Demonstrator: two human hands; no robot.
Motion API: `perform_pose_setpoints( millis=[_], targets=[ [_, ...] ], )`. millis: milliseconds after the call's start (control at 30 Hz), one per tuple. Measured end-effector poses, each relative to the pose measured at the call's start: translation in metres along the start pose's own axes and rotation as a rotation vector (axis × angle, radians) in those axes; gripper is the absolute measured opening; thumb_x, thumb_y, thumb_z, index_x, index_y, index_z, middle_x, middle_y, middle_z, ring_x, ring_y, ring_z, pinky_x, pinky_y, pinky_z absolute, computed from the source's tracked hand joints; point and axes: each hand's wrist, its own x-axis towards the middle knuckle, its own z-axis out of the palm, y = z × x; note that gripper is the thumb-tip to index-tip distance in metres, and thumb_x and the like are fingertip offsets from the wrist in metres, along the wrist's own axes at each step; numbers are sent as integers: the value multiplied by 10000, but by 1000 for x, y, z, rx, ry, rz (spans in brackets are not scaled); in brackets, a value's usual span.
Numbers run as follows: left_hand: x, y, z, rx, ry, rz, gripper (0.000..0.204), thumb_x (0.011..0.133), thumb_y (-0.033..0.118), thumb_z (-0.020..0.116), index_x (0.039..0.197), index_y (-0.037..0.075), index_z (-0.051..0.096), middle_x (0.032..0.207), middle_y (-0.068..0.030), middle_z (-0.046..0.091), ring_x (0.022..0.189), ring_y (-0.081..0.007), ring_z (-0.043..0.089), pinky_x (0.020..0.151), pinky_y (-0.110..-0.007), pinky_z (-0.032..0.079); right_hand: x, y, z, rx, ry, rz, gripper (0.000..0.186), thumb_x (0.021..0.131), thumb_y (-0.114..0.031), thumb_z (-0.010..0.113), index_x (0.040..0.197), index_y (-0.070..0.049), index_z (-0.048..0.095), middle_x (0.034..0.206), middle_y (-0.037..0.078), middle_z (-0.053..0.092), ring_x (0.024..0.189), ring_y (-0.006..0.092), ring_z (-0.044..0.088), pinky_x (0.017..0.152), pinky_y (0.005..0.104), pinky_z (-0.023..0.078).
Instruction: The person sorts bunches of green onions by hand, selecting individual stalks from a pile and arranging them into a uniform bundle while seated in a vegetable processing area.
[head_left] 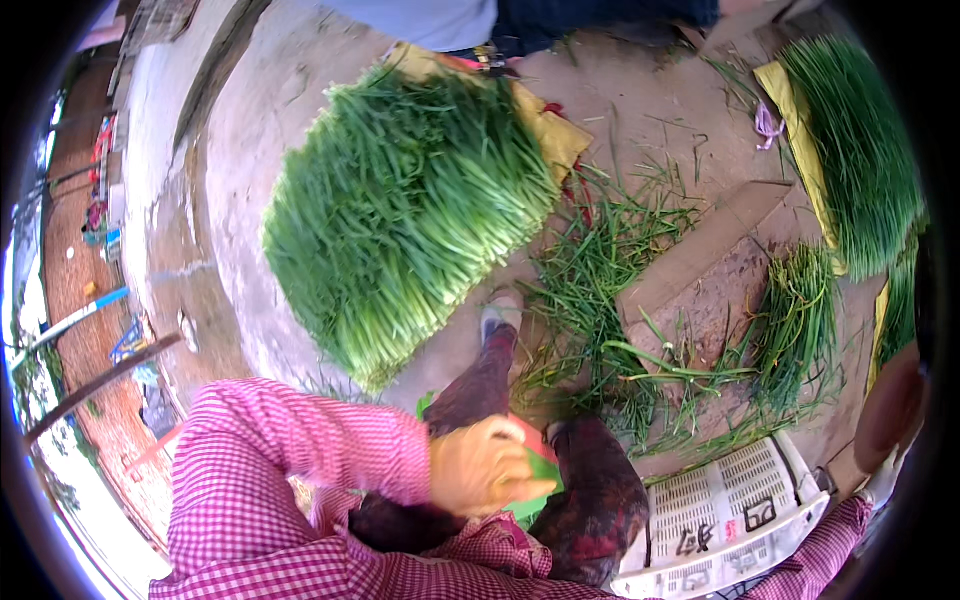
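My left hand [482,468], blurred by motion, is over my lap at the end of a pink checked sleeve. Its fingers look partly curled; whether they hold anything I cannot make out. Just under it shows a green and orange-red piece [540,472] between my legs. My right sleeve [825,550] reaches out to the lower right, where a pale patch, perhaps my right hand [882,482], is dim at the picture's rim beside a brown rounded thing [890,405]. Ahead lies a large stack of green chives [410,205], its pale cut ends facing me and to the left.
Loose chives [605,290] are strewn right of my foot, around a brown block [700,290] with a small chive bunch [798,330] against it. A white slatted crate [725,510] stands at my right. More chives [850,150] lie on yellow sheeting [800,150]. Another person [600,22] is opposite.
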Motion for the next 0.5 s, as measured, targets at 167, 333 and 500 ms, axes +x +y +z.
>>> perform_pose_setpoints(
  millis=[167,333,500],
  targets=[
    [-24,15,20,172,195,-95,444,713,194,619,1140,81,570,766,7,541,733,-166,552,851,-382,377,-133,-206,-28,473,-69,-187,438,931,-201,534,1314,1,468,1270,80,535,1067,171,556,897,278,433],
    [-36,53,47,410,395,-369,297,734,171,553,1009,91,631,700,11,549,683,-182,551,771,-355,379,-268,-304,-48,641,-374,-609,371,835,-69,620,1201,-32,574,1080,102,621,883,181,593,769,295,470],
    [-111,135,12,335,391,-1028,278,793,234,497,1038,182,618,866,-23,641,857,-203,625,748,-394,436,-350,-327,-135,-158,-275,-1231,325,679,-158,721,1003,-131,708,677,100,614,591,304,564,584,403,475]
  ],
)
